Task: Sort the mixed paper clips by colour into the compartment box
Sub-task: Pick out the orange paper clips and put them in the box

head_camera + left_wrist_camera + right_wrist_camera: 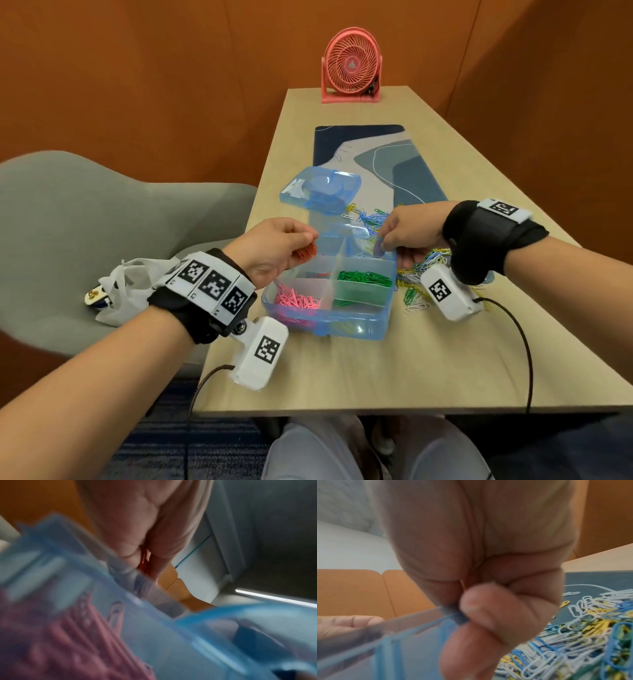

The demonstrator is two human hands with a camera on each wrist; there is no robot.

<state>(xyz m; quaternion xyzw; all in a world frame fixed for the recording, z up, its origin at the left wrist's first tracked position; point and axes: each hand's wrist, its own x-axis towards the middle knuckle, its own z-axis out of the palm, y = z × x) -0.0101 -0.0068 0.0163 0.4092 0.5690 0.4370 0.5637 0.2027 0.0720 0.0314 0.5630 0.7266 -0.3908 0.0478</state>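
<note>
While the left hand (274,245) hovers over the far left part of the box (356,325), its fingers are curled round a bunch of red clips (306,253); the left wrist view shows a sliver of red between thumb and fingers (161,555), though that view is blurred. Just below this hand, nearer the person, pink clips (298,301) fill the near left compartment, some spilling over its rim. To the right of those, green clips (364,278) lie in the near right compartment. A few red clips show in the compartment under the left hand's fingers.

Across the box, the right hand (407,231) pinches the box's far right rim between thumb and curled fingers (488,609); the right wrist view shows the blue plastic edge running into that pinch. Right of and beyond this hand lies the loose pile (421,263) of blue, white, yellow and green clips, spread on the desk (428,370) and the mat (411,161). Beyond both hands, a second blue tray (320,192) sits on the mat. At the desk's far end stands a pink fan (352,66). Left of the left wrist, a grey chair (85,219) holds a white plastic bag (126,294).
</note>
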